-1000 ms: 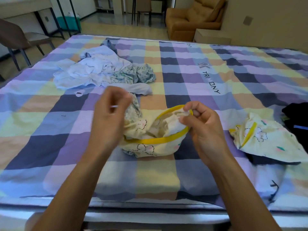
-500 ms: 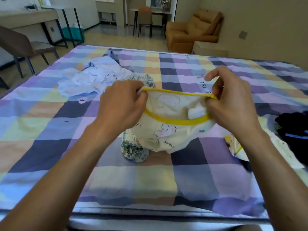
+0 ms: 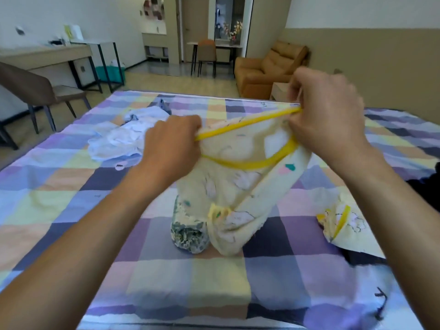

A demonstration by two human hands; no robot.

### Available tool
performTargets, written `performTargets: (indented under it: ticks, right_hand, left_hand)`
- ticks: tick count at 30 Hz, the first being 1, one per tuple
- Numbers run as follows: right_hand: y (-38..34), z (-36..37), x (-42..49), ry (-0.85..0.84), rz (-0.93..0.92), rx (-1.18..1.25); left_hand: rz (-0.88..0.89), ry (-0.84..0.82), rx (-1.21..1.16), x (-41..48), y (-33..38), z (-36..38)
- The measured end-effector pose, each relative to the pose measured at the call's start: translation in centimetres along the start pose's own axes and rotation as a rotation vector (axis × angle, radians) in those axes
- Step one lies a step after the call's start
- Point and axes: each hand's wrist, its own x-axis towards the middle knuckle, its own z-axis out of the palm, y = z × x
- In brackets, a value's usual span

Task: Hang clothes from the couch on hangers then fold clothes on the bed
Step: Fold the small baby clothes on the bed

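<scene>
Both hands are curled tight on one piece of clothing. The left hand pinches one end of the yellow band of a pale yellow garment, and the right hand pinches the other end, held higher and farther out. A second ago this garment lay bunched on the bed while the fingers picked at its opening. Since then it has been lifted and the band has been pulled wide. The band now runs taut and slanted between the two fists, and the cloth hangs below with only its lower end touching the bed, toward the middle of the near edge.

A floral garment sits against that lower end on its left side. The blur makes it hard to say whether the two are tangled or only touching.

To my mind the piece has been picked out and opened but not yet laid flat, so its fold has not begun. The next move will need it spread smooth on the bed.

A second yellow piece lies crumpled toward the right edge, with dark clothes at that edge beyond it. A white pile waits near the far left corner, unfolded. The couch stands past the far edge.
</scene>
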Motion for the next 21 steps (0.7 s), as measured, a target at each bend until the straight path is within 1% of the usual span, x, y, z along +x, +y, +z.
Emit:
performTargets:
  ticks: [2, 3, 5, 6, 7, 8, 10, 11, 12, 13, 15, 16, 17, 19, 21]
  right_hand:
    - [2.2, 0.9, -0.2, -0.169, 0.05, -0.233]
    - [2.9, 1.8, -0.4, -0.271, 0.066, -0.321]
    - [3.3, 3.5, -0.7, -0.441, 0.032, -0.443]
    - [3.3, 3.9, -0.5, -0.486, 0.014, -0.45]
    - [3.3, 4.0, -0.3, -0.508, 0.013, -0.399]
    - [3.5, 3.8, 0.2, -0.529, 0.039, -0.27]
    - [4.0, 2.5, 1.3, -0.583, 0.12, 0.16]
    - [4.2, 1.8, 1.6, -0.572, 0.161, 0.39]
    - [4.3, 1.3, 1.8, -0.544, 0.191, 0.538]
    - [4.5, 1.2, 1.9, -0.525, 0.204, 0.593]
    - [4.4, 1.6, 1.7, -0.544, 0.186, 0.529]
    - [4.2, 2.0, 1.4, -0.562, 0.187, 0.489]
    - [3.9, 2.1, 1.1, -0.58, 0.2, 0.5]
    - [3.6, 1.7, 0.8, -0.627, 0.283, 0.698]
    - [3.8, 1.2, 1.0, -0.672, 0.354, 0.915]
  left_hand:
    - [-0.05, 0.017, 0.006, 0.9, -1.7, -1.4]
    - [-0.061, -0.007, -0.004, 1.3, -2.0, -2.0]
    - [-0.037, -0.126, -0.03, 2.1, -1.2, -2.9]
    - [-0.017, -0.198, -0.05, 2.6, -0.6, -3.2]
    - [-0.002, -0.252, -0.079, 3.0, -0.3, -3.4]
    - [-0.003, -0.284, -0.128, 3.4, 0.0, -3.7]
    - [-0.046, -0.31, -0.24, 4.1, -0.5, -4.6]
    - [-0.084, -0.314, -0.29, 4.3, -1.0, -4.9]
    - [-0.127, -0.319, -0.354, 4.4, -1.4, -5.1]
    - [-0.18, -0.342, -0.439, 4.3, -1.8, -4.9]
    - [-0.291, -0.4, -0.654, 3.9, -2.0, -4.3]
    - [-0.318, -0.418, -0.747, 3.8, -2.0, -3.8]
    - [-0.322, -0.417, -0.819, 3.8, -2.1, -3.3]
    - [-0.32, -0.347, -0.907, 3.8, -2.2, -2.8]
    - [-0.293, -0.254, -0.925, 3.9, -2.5, -3.4]
